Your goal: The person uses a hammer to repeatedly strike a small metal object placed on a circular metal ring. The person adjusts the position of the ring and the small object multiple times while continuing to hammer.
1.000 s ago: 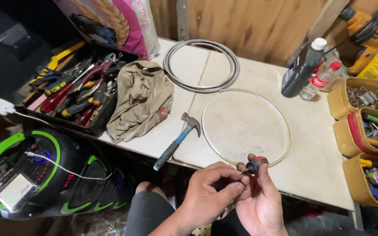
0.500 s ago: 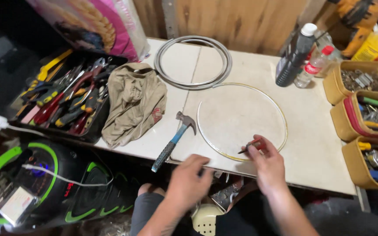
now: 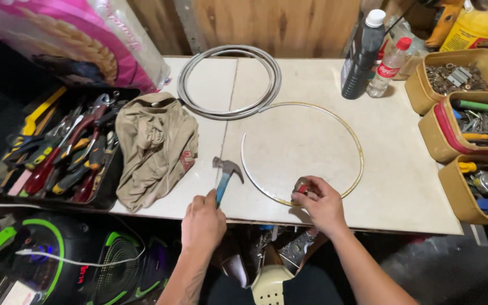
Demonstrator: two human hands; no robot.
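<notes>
My left hand point(image 3: 203, 223) grips the blue handle of a claw hammer point(image 3: 226, 171) that lies on the white table point(image 3: 402, 186) near its front edge. My right hand point(image 3: 323, 204) pinches a small dark and red piece point(image 3: 300, 187) against the near side of a thin metal ring point(image 3: 358, 148) lying flat on the table. The ring has a gap on its left side.
A coiled grey hoop point(image 3: 230, 82) lies behind the ring. A crumpled tan cloth point(image 3: 155, 144) sits left of the hammer, beside a black tray of pliers and screwdrivers point(image 3: 57, 152). Two bottles point(image 3: 362, 53) stand at the back right. Bins of hardware point(image 3: 470, 113) line the right edge.
My hands came apart. The left hand moved up to the hammer handle and closed on it. The right hand set the small piece down on the ring's near edge.
</notes>
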